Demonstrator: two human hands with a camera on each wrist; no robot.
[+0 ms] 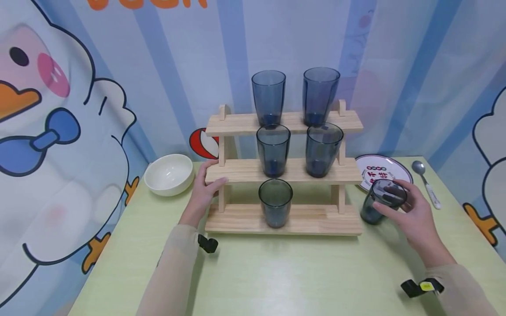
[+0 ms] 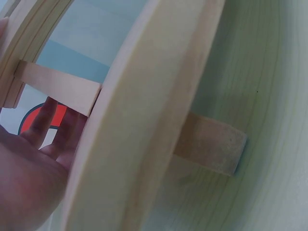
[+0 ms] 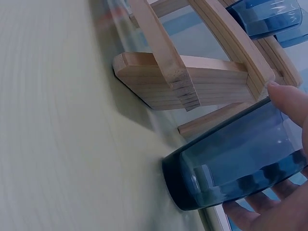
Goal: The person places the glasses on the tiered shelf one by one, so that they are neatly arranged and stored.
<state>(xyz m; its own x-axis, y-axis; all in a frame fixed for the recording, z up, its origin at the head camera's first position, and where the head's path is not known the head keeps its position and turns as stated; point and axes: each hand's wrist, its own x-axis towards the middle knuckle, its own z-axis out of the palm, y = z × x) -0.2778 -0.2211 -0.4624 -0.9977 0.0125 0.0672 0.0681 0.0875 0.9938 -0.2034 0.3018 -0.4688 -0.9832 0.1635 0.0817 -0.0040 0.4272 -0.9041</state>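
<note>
A three-tier wooden shelf stands on the table with blue-grey glass tumblers on it. Two tumblers are on the top tier, two on the middle one, and a single tumbler is left of centre on the bottom one. My left hand grips the left end of the middle board, thumb at the front and fingers behind. To the right of the shelf, my right hand holds another tumbler near its rim, thumb on one side and fingers on the other. That glass is tilted, its base low over the table.
At the left back sits a white bowl. A plate with red lettering lies behind the right hand, partly covered by the held tumbler. Farther right is a spoon. A printed curtain hangs behind the table.
</note>
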